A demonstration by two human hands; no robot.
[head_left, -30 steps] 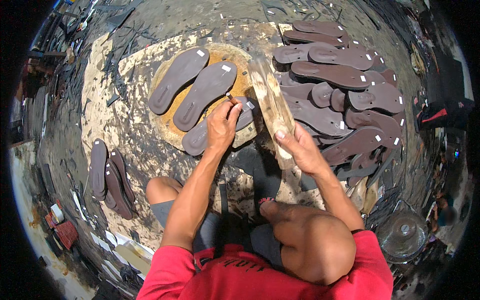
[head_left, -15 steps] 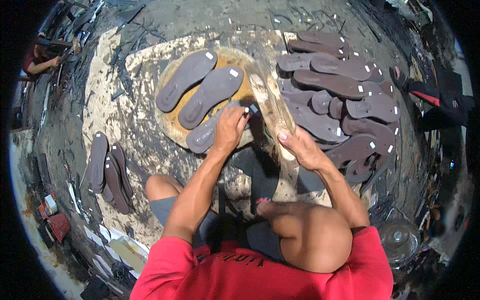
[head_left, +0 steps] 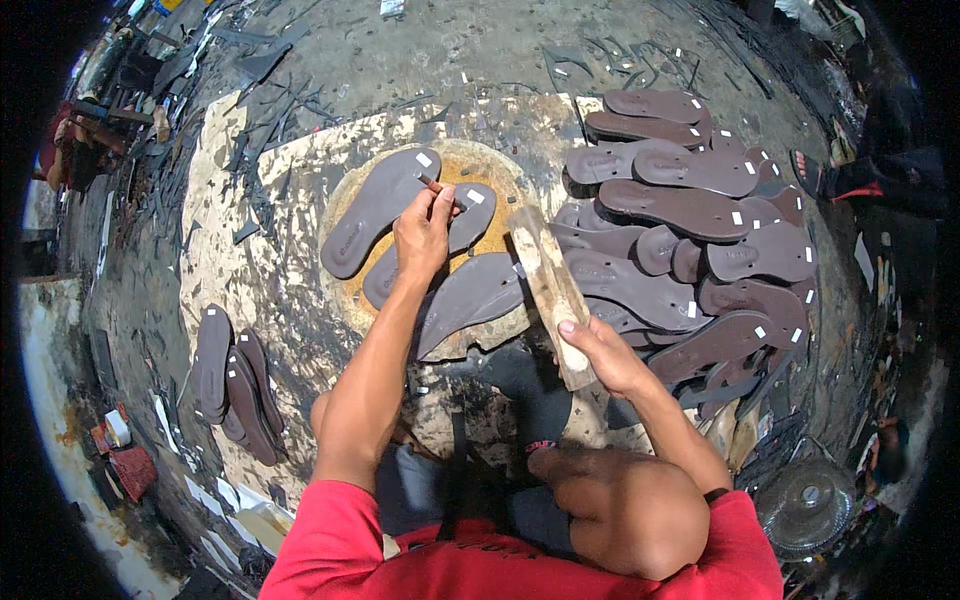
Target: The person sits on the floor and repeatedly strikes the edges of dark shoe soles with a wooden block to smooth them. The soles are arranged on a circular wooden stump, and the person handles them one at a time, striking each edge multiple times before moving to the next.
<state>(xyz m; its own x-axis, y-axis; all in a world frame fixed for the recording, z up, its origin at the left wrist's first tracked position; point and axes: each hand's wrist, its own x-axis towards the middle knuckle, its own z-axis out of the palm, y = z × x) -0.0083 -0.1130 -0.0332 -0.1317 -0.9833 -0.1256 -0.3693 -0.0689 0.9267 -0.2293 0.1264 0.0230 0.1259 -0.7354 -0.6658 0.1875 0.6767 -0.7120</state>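
Note:
My left hand [head_left: 424, 235] grips a short brown rod, seemingly a punch [head_left: 430, 183], over the middle sandal sole [head_left: 474, 222]. The rod's upper end tilts toward the labelled end of the far sole [head_left: 378, 215]. Closed around the near end of a flat wooden bat [head_left: 545, 275] is my right hand [head_left: 610, 358], thumb on top. Beneath the left hand is a round, yellowish wooden block [head_left: 505, 165] bearing the soles. A near sole [head_left: 475, 300] lies at the block's front edge, partly hidden by my forearm.
Many brown soles with white stickers form a pile [head_left: 670, 195] on the right. A smaller stack [head_left: 240, 375] lies at left. Rubber scraps [head_left: 265, 60] litter the floor. A round fan [head_left: 805, 505] stands near my right elbow. Another person's foot [head_left: 803, 168] shows at far right.
My left hand has moved with the rod from the near sole up toward the middle and far soles. The near sole has turned and shifted right. The wooden bat is lower in view.

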